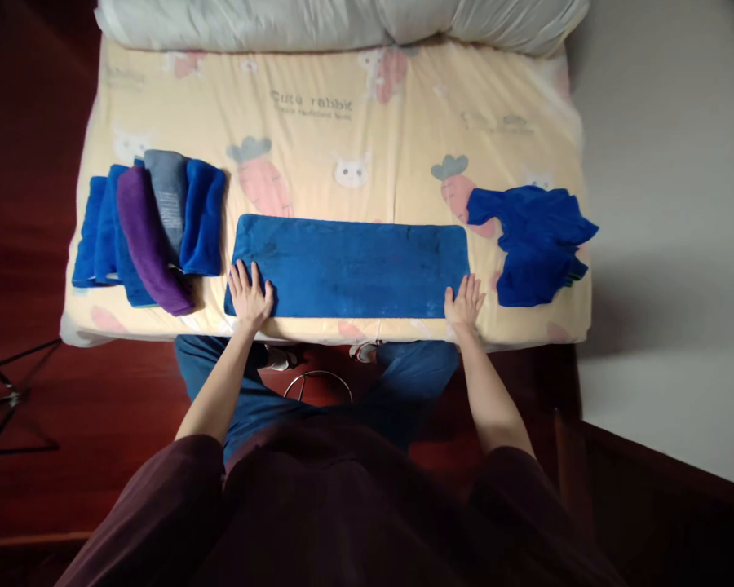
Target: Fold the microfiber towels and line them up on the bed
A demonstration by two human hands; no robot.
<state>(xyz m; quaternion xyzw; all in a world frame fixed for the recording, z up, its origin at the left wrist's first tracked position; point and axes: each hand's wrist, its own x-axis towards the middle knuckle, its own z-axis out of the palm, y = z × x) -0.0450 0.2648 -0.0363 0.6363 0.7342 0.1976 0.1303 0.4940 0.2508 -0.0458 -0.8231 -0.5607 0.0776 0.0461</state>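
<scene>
A blue towel (348,269) lies flat as a long rectangle across the front of the bed, with dark smudges on its surface. My left hand (250,295) rests palm down on its left end, fingers spread. At the right end, my right hand (464,302) lies flat with its fingers apart, partly over the towel's edge. To the left sits a group of folded towels: blue ones (203,216), a grey one (166,196) and a purple one (150,240) on top. A crumpled blue cloth (535,240) lies to the right of my right hand.
The bed wears a yellow sheet (318,155) printed with carrots and rabbits. A pale rolled quilt (342,23) lines the far edge. A white wall (666,204) stands at the right. Black tripod legs (13,398) are on the floor at left.
</scene>
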